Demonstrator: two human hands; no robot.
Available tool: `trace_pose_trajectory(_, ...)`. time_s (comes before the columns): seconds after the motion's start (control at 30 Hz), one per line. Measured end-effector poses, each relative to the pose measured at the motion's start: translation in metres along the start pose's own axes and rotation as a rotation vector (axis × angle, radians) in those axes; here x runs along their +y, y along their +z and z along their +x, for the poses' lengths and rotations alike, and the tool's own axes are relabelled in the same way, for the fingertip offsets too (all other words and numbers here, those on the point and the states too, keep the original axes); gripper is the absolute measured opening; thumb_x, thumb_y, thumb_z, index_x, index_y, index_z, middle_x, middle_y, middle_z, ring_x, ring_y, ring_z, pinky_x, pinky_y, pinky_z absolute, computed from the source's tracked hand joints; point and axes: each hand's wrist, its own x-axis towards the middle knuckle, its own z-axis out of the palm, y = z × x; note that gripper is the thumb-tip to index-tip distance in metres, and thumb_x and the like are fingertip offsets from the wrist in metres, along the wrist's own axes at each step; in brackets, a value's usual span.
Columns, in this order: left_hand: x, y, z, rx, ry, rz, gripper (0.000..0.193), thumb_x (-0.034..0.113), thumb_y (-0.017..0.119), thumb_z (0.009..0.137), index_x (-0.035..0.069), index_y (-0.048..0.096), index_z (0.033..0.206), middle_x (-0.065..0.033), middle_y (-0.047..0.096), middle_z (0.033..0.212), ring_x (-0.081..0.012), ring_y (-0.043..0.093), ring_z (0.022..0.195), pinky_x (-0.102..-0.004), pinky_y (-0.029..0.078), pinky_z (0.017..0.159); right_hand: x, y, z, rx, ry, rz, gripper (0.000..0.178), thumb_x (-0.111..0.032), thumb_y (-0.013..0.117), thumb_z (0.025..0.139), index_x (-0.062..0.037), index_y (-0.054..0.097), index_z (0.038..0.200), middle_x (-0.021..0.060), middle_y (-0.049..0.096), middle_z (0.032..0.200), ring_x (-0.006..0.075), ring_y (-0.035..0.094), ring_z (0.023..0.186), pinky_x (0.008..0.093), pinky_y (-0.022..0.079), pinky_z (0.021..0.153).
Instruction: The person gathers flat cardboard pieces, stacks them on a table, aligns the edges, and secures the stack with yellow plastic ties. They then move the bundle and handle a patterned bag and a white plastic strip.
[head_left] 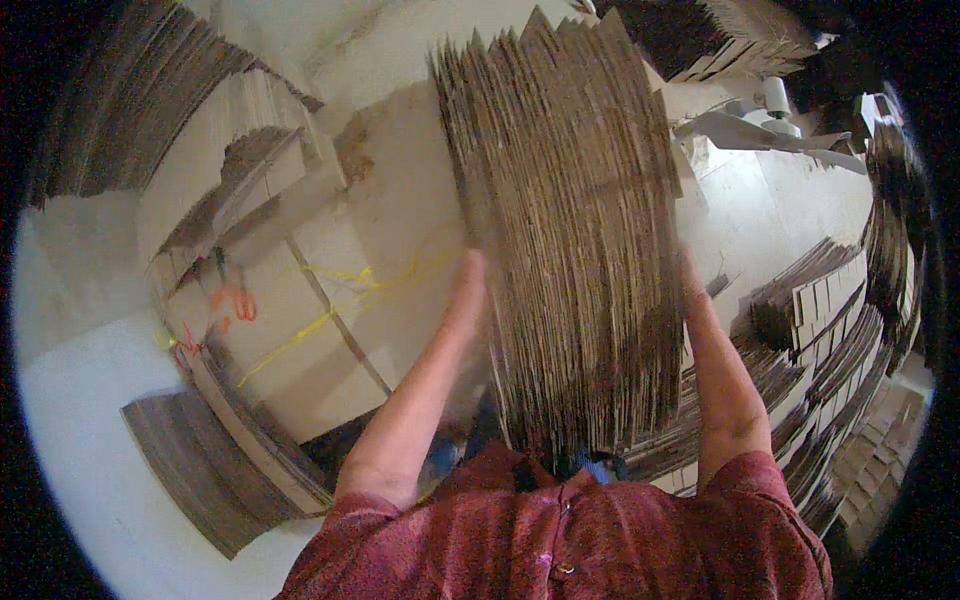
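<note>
A tall bundle of flat brown cardboard sheets (575, 240) stands upright in front of my body, its many thin edges facing up at me. Against its left side lies my left hand (468, 290), the fingers mostly hidden beyond the bundle. My right hand (692, 280) presses on the opposite side, and its fingers are largely hidden too. Between them the two hands grip the bundle. The sheets' far ends are uneven and jagged, while the near end reaches close to my shirt.
On the left is a large cardboard surface (330, 330) with yellow and orange marks. More cardboard stacks stand at the far left (130, 100), lower left (200, 465) and far right (735, 40). Several bundles (830, 300) crowd the right side, near a pale surface (780, 195).
</note>
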Motion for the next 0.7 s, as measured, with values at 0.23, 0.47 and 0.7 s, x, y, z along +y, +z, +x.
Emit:
trace_pose_trajectory(0.23,-0.020,-0.001,0.010,-0.028,0.234,0.012,0.079,0.029,0.064,0.080,0.007,0.018,0.141,-0.0141,0.028,0.142,-0.0264,0.031,0.128,-0.0397,0.028,0.104,0.000,0.023,-0.010,0.045,-0.037,-0.051,0.059,-0.054,0.042,0.086,-0.0048,0.052,0.119,0.0082,0.060,0.107,0.0225,0.058,0.092,0.0371,0.047,0.083)
trace_pose_trajectory(0.47,-0.002,-0.012,-0.022,0.084,0.270,0.084,0.084,0.029,0.065,0.078,0.006,0.015,0.141,-0.0141,0.028,0.142,-0.0253,0.030,0.128,-0.0383,0.027,0.104,-0.017,0.017,-0.014,-0.201,-0.048,-0.079,0.053,-0.048,0.045,0.087,-0.0040,0.055,0.115,0.0073,0.059,0.109,0.0215,0.055,0.096,0.0355,0.043,0.088)
trace_pose_trajectory(0.7,0.022,-0.076,-0.012,0.170,0.126,0.009,0.066,0.042,0.060,0.081,0.004,0.036,0.130,-0.0116,0.048,0.123,-0.0255,0.050,0.110,-0.0420,0.043,0.092,-0.027,0.100,0.027,-0.242,-0.111,-0.476,0.050,-0.043,0.047,0.088,-0.0022,0.055,0.116,0.0079,0.058,0.112,0.0205,0.052,0.103,0.0336,0.037,0.095)
